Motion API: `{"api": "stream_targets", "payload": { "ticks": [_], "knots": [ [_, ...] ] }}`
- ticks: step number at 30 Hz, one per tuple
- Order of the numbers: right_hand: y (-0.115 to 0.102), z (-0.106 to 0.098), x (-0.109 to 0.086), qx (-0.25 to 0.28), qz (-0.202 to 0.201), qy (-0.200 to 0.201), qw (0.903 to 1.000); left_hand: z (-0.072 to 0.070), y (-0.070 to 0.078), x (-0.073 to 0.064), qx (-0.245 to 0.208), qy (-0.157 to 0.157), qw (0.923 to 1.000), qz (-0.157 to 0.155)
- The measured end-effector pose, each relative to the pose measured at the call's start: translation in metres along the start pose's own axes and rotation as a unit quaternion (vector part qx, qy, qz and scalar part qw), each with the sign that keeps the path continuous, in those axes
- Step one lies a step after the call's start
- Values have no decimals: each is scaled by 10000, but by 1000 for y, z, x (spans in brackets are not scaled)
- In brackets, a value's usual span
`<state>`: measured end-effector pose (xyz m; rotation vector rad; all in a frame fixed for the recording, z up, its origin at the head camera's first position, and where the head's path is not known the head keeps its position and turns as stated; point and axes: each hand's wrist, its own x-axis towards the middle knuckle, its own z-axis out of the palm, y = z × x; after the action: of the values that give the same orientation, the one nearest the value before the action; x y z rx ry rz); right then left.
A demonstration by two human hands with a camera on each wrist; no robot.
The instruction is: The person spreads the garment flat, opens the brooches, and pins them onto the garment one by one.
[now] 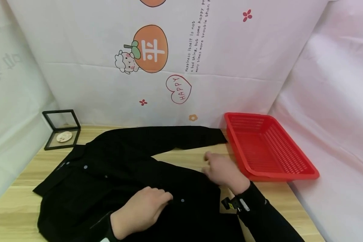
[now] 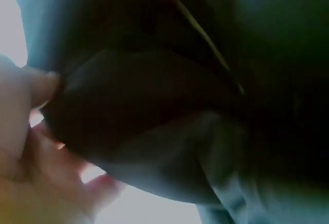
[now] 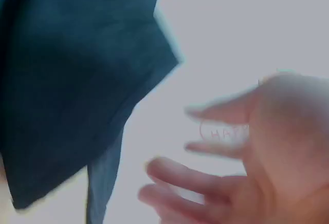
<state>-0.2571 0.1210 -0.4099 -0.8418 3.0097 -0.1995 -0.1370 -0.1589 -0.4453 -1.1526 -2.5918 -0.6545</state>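
A black button-up shirt (image 1: 75,198) lies spread across the table, its collar to the left and one sleeve stretched along the back. My left hand (image 1: 143,210) is over the front of the shirt near a button; in the left wrist view its thumb and fingers pinch an edge of the black cloth (image 2: 123,95). Just beyond the hem, my right hand (image 1: 222,169) hovers beside the basket. The right wrist view has that hand's fingers (image 3: 180,175) spread and holding nothing, apart from the dark cloth (image 3: 77,80).
A red plastic basket (image 1: 248,171) with perforated sides stands at the right rear of the table. On the left rear sits a black folding frame (image 1: 62,129) with a pale round disc in it. Printed white cloth (image 1: 109,94) hangs behind and at both sides.
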Motion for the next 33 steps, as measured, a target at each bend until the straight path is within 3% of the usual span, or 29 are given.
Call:
{"api": "stream_targets", "payload": {
  "ticks": [3,5,11,13,17,21,24,26,28,30,33],
  "knots": [
    [-11,13,-2,60,-363,-1272,9912,6,7,3,-44,-470,9988,84],
    [-18,20,-4,-132,-442,-1783,9829,10,10,4,-40,-612,9981,79],
    [-30,24,-9,-705,-249,-2308,9701,15,11,4,-108,-382,9991,-140],
    [-31,23,-10,-852,-390,-2385,9666,15,10,3,-121,-242,9994,-200],
    [-24,21,-12,-543,-641,-1913,9779,15,9,1,-230,-63,9997,-105],
    [-10,19,-8,-39,-237,-636,9977,17,10,0,-224,-15,9996,164],
    [-2,15,-4,259,153,249,9992,17,10,1,-102,70,9997,187],
    [2,13,-3,468,231,369,9980,16,10,1,-95,111,9998,121],
    [5,12,-4,717,-41,-50,9974,15,11,2,-206,94,9997,-13],
    [4,12,-8,1102,-415,-877,9892,15,11,4,-341,86,9990,-270],
    [-8,13,-17,1965,-860,-2172,9523,12,10,8,-493,283,9951,-806]
  ]
}}
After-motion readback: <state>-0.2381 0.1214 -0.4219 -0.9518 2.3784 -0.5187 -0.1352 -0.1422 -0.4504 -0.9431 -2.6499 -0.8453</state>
